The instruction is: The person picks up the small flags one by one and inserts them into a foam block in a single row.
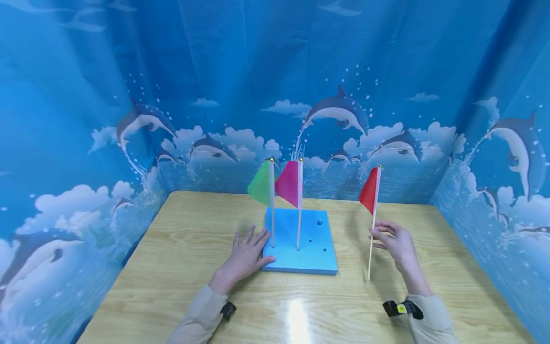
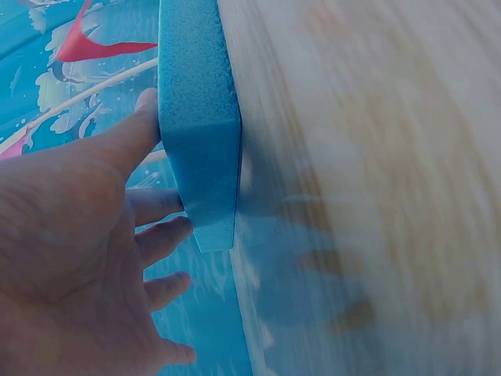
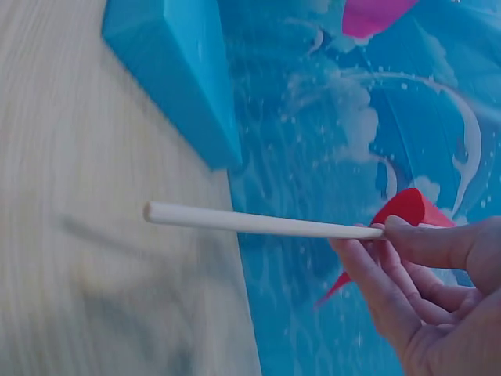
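A blue foam block (image 1: 315, 263) lies on the table with a green flag (image 1: 260, 185) and a magenta flag (image 1: 289, 185) standing upright in it. My left hand (image 1: 244, 254) rests at the block's left edge, fingers spread, the thumb over its near corner. In the left wrist view those straight fingers (image 2: 166, 239) touch the block's side. To the right of the block, my right hand (image 1: 394, 242) pinches the wooden stick of a red flag (image 1: 368, 192) between thumb and fingers. The stick's bare lower end (image 3: 184, 215) points down, slightly tilted, in the right wrist view.
Several holes of differing size, such as a wider hole (image 1: 320, 222), mark the right part of the block. The wooden table (image 1: 185, 239) reaches back to a blue curtain (image 1: 240, 95) printed with dolphins, which also hangs along both sides.
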Tool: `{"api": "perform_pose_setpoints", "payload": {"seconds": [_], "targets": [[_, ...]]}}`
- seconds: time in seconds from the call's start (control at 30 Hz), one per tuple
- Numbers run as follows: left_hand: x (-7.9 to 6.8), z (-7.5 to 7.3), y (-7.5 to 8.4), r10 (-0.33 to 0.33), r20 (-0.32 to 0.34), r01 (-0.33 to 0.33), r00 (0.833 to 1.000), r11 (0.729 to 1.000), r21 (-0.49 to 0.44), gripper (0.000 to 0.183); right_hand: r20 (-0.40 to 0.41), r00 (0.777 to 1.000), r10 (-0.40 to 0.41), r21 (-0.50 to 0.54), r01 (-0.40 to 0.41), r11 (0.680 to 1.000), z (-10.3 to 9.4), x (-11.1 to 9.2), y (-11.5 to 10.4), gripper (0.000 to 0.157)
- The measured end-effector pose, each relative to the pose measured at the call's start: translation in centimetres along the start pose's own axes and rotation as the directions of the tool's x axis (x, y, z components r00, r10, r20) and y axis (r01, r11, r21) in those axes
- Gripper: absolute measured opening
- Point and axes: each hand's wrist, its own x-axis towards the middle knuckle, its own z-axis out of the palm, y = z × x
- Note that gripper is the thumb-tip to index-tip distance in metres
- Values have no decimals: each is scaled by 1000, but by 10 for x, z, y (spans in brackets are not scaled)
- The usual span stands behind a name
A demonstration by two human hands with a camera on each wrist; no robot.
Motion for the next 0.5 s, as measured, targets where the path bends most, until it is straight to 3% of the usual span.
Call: {"api": "perform_pose_setpoints", "payload": {"seconds": [0.1,0.13,0.17,0.27,0.4,0.5], "targets": [[0,0,0,3,6,-3,1000,1000,-1,72,-17,1000,-23,23,24,999,10,9,7,39],[0,0,0,4,5,-4,1000,1000,0,71,-39,999,8,-22,-9,1000,16,10,1,42],[0,0,0,5,5,-5,1000,1000,-1,71,-32,999,-22,12,22,1000,16,18,16,41],[0,-1,1,1,4,-1,1000,1000,2,71,-47,997,-59,41,61,997,30,19,8,38],[0,-1,1,-12,8,11,1000,1000,3,71,-71,995,-70,29,72,997,61,6,-35,30],[0,-1,2,-8,6,8,1000,1000,1,71,-75,989,-129,100,136,986,73,10,-34,29]]}}
